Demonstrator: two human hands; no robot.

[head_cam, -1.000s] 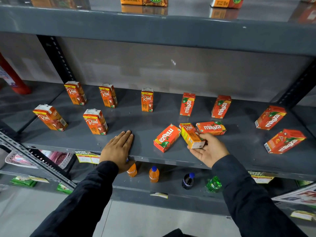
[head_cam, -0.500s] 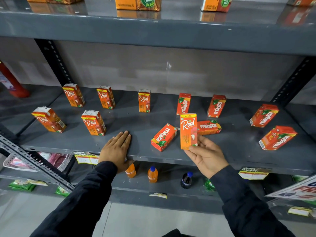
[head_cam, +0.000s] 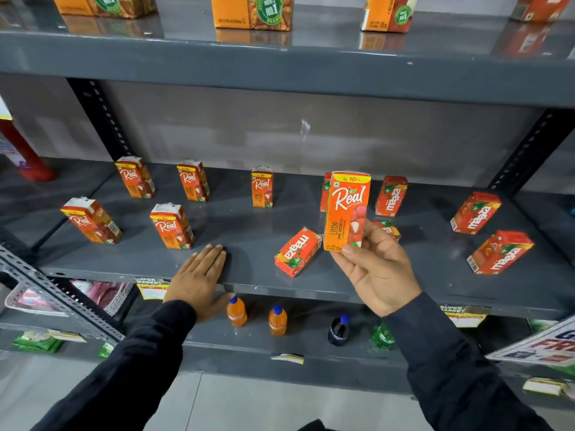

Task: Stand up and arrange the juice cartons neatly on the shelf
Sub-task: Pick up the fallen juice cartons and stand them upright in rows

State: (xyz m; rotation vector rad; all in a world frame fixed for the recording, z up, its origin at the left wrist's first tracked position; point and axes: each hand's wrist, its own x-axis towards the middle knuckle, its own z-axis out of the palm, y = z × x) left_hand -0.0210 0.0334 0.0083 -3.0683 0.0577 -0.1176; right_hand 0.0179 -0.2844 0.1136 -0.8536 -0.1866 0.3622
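My right hand holds an orange Real litchi carton upright above the grey middle shelf, label facing me. My left hand lies flat, palm down, on the shelf's front edge. Several Real cartons stand on the left, among them one just beyond my left fingers and one at the back. Red Maaza cartons are on the right: one lies on its side left of the held carton, another is partly hidden behind my fingers, one stands at the back.
Two more Maaza cartons lean at the far right. Large juice cartons stand on the shelf above. Small drink bottles line the lower shelf. A slotted steel upright crosses at lower left, a red cylinder stands far left.
My right hand picked the Real carton up from where it lay among the Maaza cartons, turned it upright and raised it. My left hand stayed flat on the shelf.
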